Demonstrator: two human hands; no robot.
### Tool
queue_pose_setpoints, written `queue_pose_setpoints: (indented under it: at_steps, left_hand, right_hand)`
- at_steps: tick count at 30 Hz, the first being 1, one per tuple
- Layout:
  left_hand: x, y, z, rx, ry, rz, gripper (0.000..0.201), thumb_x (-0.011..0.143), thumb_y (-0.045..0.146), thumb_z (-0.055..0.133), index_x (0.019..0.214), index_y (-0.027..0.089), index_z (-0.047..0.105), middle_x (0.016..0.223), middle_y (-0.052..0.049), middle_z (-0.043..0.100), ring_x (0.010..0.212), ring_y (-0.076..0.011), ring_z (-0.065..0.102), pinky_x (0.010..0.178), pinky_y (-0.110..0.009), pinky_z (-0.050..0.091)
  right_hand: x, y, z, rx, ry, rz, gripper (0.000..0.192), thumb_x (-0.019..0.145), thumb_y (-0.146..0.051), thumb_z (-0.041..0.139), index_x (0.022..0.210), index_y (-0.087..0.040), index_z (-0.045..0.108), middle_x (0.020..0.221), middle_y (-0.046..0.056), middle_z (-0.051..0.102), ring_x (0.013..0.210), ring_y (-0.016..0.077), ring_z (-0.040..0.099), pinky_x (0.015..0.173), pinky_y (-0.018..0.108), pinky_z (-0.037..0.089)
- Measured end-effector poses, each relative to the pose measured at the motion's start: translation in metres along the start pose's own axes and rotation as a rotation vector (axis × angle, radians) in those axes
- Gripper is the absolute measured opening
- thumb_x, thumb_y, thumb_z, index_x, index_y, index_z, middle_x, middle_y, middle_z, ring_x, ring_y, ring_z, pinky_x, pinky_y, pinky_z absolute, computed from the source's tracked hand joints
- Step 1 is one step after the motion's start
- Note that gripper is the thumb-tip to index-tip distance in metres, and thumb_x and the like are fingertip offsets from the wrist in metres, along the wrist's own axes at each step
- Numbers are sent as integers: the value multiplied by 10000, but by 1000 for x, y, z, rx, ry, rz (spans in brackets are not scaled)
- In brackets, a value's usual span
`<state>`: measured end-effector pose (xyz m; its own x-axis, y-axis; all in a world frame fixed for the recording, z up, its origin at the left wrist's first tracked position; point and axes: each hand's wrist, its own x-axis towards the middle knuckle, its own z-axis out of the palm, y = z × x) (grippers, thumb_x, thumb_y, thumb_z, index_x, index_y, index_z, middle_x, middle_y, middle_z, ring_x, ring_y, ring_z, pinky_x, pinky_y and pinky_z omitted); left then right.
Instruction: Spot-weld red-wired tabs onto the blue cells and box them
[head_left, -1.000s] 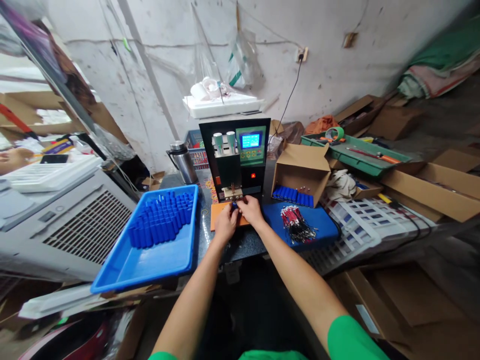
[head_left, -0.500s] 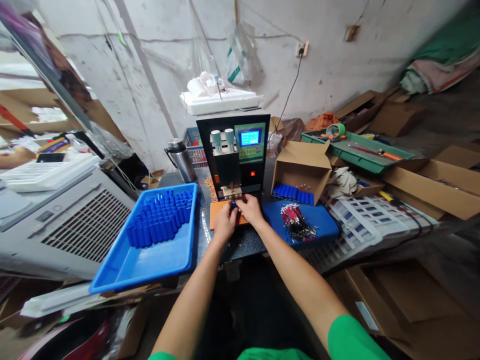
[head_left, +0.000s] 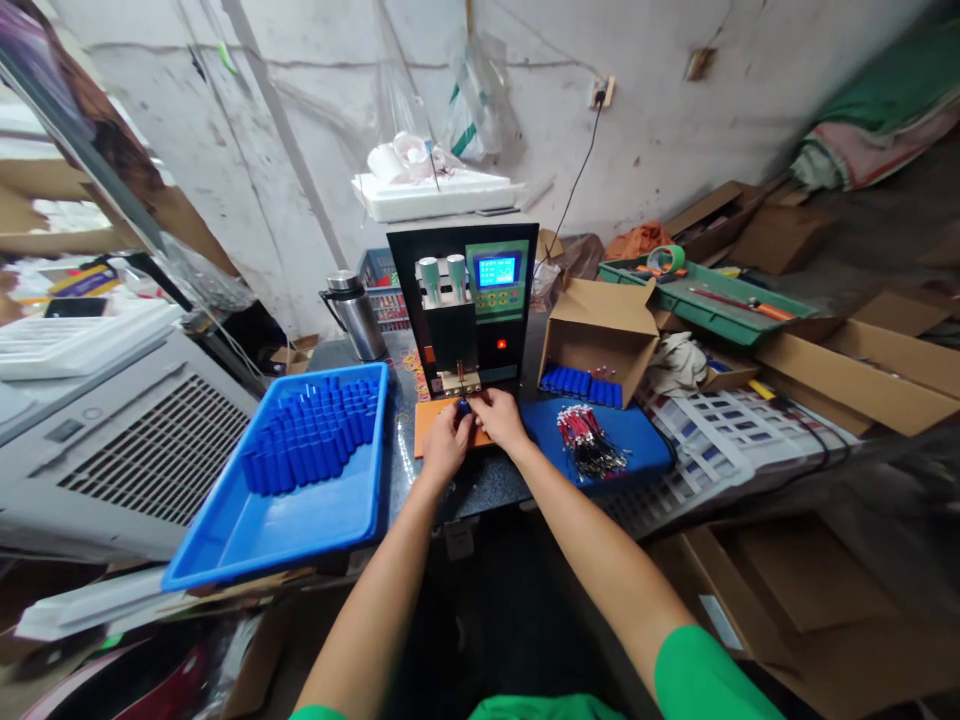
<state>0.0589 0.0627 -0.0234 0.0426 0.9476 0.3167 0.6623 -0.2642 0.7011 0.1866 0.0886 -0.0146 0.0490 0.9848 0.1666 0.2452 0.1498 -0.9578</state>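
Note:
Under the electrodes of a black spot welder (head_left: 510, 375), my left hand (head_left: 446, 442) is closed on a blue battery cell (head_left: 464, 407), mostly hidden by the fingers. My right hand (head_left: 501, 418) is pinched close beside it at the electrode tips; whatever it holds is too small and covered to make out. Both hands are over an orange board (head_left: 427, 420). To the right, a bundle of red and black wire leads (head_left: 589, 440) lies on a blue pad (head_left: 649, 445). Left of the hands, a blue tray (head_left: 300, 540) holds many upright blue cells (head_left: 311, 435).
An open cardboard box (head_left: 600, 310) with blue cells (head_left: 581, 385) stands right of the welder. A steel flask (head_left: 355, 315) is behind the tray. Further right are a green tray (head_left: 712, 300) and a white plastic crate (head_left: 697, 460). A white foam lid (head_left: 435, 198) rests on the welder.
The view has shifted slightly, so the scene sits a little further left. Both hands stay at the electrodes, with the blue cell a little more visible. The welder's screen reads differently.

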Motion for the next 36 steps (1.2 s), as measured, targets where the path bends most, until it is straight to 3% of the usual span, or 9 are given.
queue_pose_setpoints:
  at_steps: [4, 7, 10, 13, 16, 20, 27, 30, 36]
  left_hand:
    - [-1, 0, -2, 28, 10, -8, 246, 931, 330, 528, 1052, 170, 669, 888, -63, 698, 787, -211, 634, 706, -300, 452]
    - [-2, -3, -2, 20, 6, 20, 248, 923, 343, 539, 1025, 166, 681, 858, -57, 689, 738, -196, 613, 691, -297, 451]
    - [-2, -8, -2, -14, -2, 106, 278, 913, 314, 526, 1095, 169, 677, 906, -67, 693, 794, -200, 620, 746, -306, 471]
    - [-1, -12, -3, -50, -31, 191, 317, 902, 291, 490, 1130, 167, 672, 942, -81, 697, 877, -218, 633, 814, -330, 485]
    - [4, -15, -4, -63, -43, 239, 339, 892, 316, 466, 1112, 165, 676, 975, -94, 705, 899, -232, 643, 848, -356, 498]
    - [11, -20, -3, -77, -36, 160, 449, 870, 483, 543, 1187, 183, 649, 1058, -91, 724, 951, -255, 674, 863, -363, 524]
    - [14, -19, -2, -8, -33, 108, 503, 855, 593, 535, 1115, 189, 680, 1055, -83, 741, 944, -257, 693, 807, -331, 533]
    - [13, -12, -4, 81, -16, 84, 497, 858, 601, 513, 1084, 197, 693, 1033, -75, 746, 922, -261, 689, 778, -331, 518]
    - [11, -5, -7, 143, 9, 71, 448, 863, 584, 501, 1066, 235, 695, 1031, -48, 751, 924, -256, 689, 756, -323, 499]
  right_hand:
    - [-13, -14, -18, -245, 108, -58, 283, 884, -408, 560, 729, -183, 637, 718, 32, 683, 703, 175, 620, 670, 267, 443]
    - [-25, -24, -32, -506, 180, -245, 192, 881, -356, 595, 877, -183, 677, 906, 70, 702, 899, 216, 609, 813, 309, 445]
    - [-33, -32, -39, -707, 112, -466, 240, 872, -349, 636, 1024, -172, 691, 1059, 109, 680, 1078, 261, 540, 943, 366, 398]
    - [-35, -39, -36, -842, -44, -556, 262, 905, -358, 619, 1072, -173, 698, 1039, 109, 686, 1070, 262, 538, 963, 393, 369]
    - [-30, -41, -31, -936, -155, -549, 253, 954, -345, 567, 1059, -161, 706, 968, 99, 715, 986, 242, 583, 914, 374, 385]
    - [-19, -31, -42, -934, -85, -538, 266, 970, -372, 567, 1049, -168, 717, 951, 81, 735, 970, 226, 614, 856, 337, 410]
    - [4, 20, -152, -851, 412, -421, 319, 984, -332, 541, 1189, -145, 700, 1079, 115, 732, 1056, 230, 600, 953, 333, 422]
    - [15, 46, -190, -947, 482, -308, 313, 970, -301, 555, 1194, -141, 703, 1080, 135, 730, 1053, 251, 592, 941, 355, 423]
    - [27, 80, -193, -1138, 370, -112, 326, 974, -308, 554, 1209, -123, 685, 1076, 148, 717, 1087, 254, 564, 943, 353, 405]
